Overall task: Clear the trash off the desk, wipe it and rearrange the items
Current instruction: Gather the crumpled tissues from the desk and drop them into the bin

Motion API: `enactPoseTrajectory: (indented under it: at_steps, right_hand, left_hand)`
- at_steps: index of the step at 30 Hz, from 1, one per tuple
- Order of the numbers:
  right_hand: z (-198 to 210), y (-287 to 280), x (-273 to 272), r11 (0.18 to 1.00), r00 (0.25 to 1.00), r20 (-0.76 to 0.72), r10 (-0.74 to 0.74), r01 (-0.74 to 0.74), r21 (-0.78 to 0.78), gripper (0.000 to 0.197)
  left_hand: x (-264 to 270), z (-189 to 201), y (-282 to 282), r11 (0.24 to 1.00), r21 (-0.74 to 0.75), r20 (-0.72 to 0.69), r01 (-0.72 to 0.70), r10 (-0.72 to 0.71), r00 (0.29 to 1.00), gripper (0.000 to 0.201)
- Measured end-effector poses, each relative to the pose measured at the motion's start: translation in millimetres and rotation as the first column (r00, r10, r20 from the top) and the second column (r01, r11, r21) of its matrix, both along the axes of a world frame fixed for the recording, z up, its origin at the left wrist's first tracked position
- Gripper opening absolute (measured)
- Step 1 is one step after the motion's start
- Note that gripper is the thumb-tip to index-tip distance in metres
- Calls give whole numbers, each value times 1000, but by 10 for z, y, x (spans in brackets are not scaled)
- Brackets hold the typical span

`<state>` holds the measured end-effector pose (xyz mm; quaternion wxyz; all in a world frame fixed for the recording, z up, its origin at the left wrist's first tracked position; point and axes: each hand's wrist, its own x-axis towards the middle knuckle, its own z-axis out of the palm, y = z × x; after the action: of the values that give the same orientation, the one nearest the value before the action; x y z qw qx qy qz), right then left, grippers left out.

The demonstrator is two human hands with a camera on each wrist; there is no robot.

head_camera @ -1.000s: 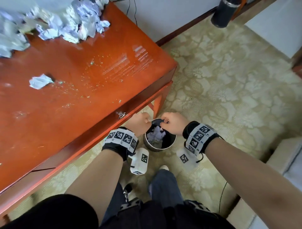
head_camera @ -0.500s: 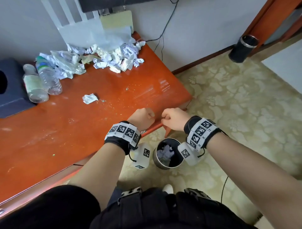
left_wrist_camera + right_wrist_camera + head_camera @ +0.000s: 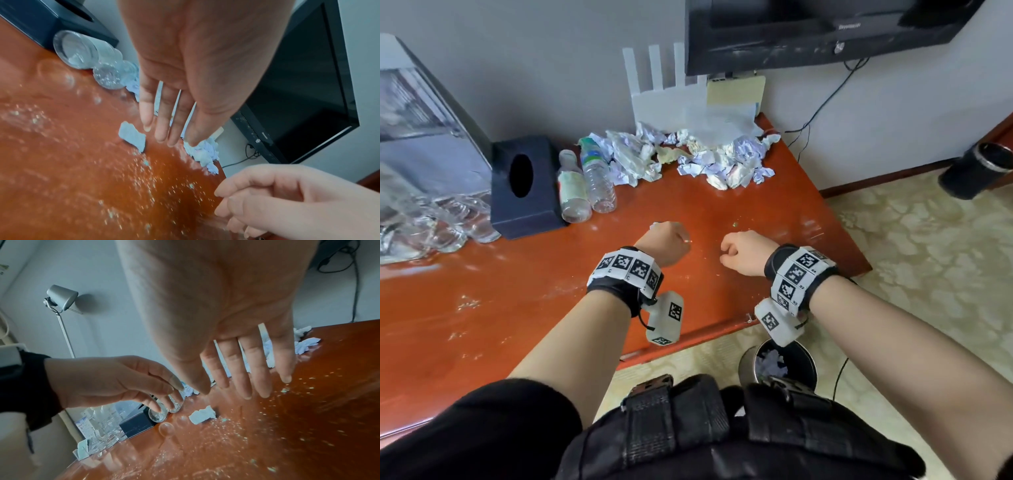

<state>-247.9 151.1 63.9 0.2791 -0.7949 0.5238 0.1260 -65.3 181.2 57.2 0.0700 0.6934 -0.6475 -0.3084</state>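
Note:
The red-brown desk (image 3: 482, 308) is dusted with fine crumbs. One small crumpled paper scrap (image 3: 131, 138) lies on it just beyond my left hand (image 3: 666, 241), whose fingers (image 3: 162, 129) point down straight a little above the wood, not touching the scrap. My right hand (image 3: 738, 251) hovers beside it, relaxed and holding nothing. A pile of crumpled paper (image 3: 688, 161) lies along the back edge. The metal trash bin (image 3: 779, 363), with paper inside, stands on the floor below the desk's front edge.
Two plastic bottles (image 3: 585, 185) lie next to a black tissue box (image 3: 524, 185) at the back left, with glassware (image 3: 431, 222) further left. A TV (image 3: 808, 31) hangs above, a white router (image 3: 664, 102) leans on the wall. A dark cup (image 3: 976, 174) sits on the floor.
Both hands have risen from the trash bin's rim to above the desk's middle. The left hand has come close to the lone paper scrap.

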Motion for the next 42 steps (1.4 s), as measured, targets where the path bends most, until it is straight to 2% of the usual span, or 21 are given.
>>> enactPoseTrajectory:
  at_steps: [4, 11, 18, 25, 29, 35, 37, 42]
  right_hand:
    - [-43, -146, 420, 1000, 1000, -7, -9, 9, -7, 35]
    - [-139, -296, 846, 995, 995, 22, -94, 93, 33, 34]
    - [-272, -546, 710, 995, 996, -21, -83, 84, 59, 39]
    - [-392, -1152, 431, 999, 999, -14, -43, 43, 23, 50]
    - [-478, -1472, 391, 998, 999, -5, -39, 39, -48, 58]
    - [-619, -1878, 460, 987, 997, 27, -72, 75, -146, 58]
    - [-671, -1994, 500, 984, 995, 38, -96, 101, -146, 60]
    - [-786, -2217, 607, 982, 993, 38, -112, 117, -147, 64]
  left_hand:
    - [492, -32, -146, 999, 43, 24, -3, 2, 1000, 30]
    - [1032, -105, -376, 996, 82, 47, 20, -24, 999, 29]
    - [897, -359, -616, 995, 97, 8, 11, -12, 1000, 40]
    - [655, -573, -884, 977, 197, 81, -83, 68, 994, 61]
    - [555, -650, -978, 957, 252, 120, -146, 119, 986, 71]
    - [502, -756, -1027, 952, 272, 220, -142, 82, 972, 87]
    - [514, -783, -1060, 956, 263, 231, -130, 68, 970, 84]
    - [557, -837, -1167, 969, 223, 190, -109, 67, 980, 62]
